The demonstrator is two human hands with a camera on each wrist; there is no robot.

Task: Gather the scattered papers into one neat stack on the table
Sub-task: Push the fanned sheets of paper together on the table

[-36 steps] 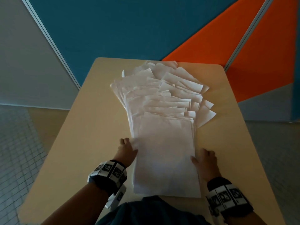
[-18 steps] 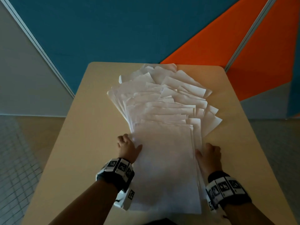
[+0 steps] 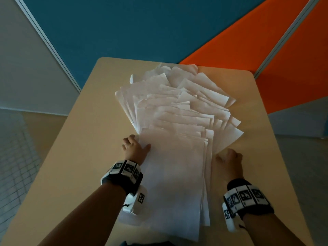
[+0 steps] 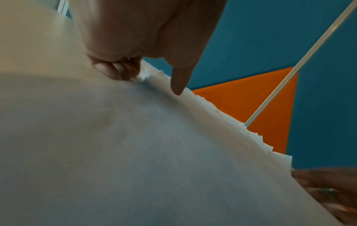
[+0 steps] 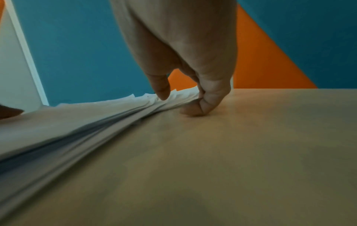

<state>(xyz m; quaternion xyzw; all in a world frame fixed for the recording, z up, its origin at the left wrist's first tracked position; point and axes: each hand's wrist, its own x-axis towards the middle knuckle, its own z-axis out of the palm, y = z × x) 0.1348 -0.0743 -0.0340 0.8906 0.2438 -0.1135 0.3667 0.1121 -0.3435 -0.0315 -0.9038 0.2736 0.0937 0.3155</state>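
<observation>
Head view, both hands (image 3: 179, 158) flanking fanned papers (image 3: 174, 132), fingers seemingly curled under edges

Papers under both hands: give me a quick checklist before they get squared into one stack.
1. Left hand on the left edge of the papers, thumb on top: ok.
2. Right hand at the right edge, thumb on the sheets, fingers curled against the table: ok.
3. Sheets aligned: not ok; they fan out toward the far end.
4. All sheets on the table: cannot tell; the near edge is partly hidden.
5. Bare table either side for sliding: ok.
</observation>
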